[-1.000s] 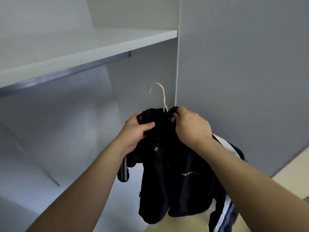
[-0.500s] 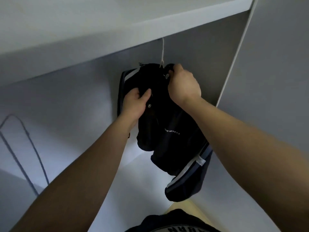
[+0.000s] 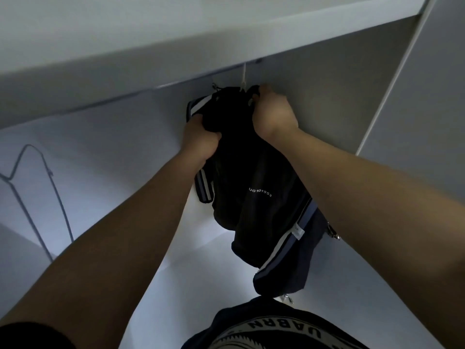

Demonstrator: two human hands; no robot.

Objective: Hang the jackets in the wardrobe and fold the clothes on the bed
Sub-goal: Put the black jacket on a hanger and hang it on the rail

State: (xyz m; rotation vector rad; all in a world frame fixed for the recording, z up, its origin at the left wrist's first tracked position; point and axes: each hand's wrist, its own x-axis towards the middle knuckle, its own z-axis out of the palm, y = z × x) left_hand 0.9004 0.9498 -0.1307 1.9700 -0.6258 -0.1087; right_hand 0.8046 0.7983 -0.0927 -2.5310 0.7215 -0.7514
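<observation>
Raised from chest height moments ago, the black jacket with blue-and-white striped sleeves (image 3: 254,177) sits just under the grey wardrobe shelf (image 3: 151,59) front edge. The left hand (image 3: 201,139) clutches its front, the right hand (image 3: 273,114) grips the collar — the cream hanger hook (image 3: 243,78) vanishes behind that edge, so hanging looks nearly done.

Far left: a thin dark wire hanger (image 3: 59,197), seen against a pale surface. Its wire rises to a rounded peak, then runs down and to the right. A second leg kinks at the left edge, where the frame cuts it off. How it is supported cannot be told.

Near, bottom centre: the person's dark shirt (image 3: 251,321), carrying a pale printed band (image 3: 284,328) with dark block letters, seen upside down and only partly legible.

Near, bottom left corner: a dark sleeve (image 3: 27,336) at the upper arm.

Hanger and shirt lie well apart.
</observation>
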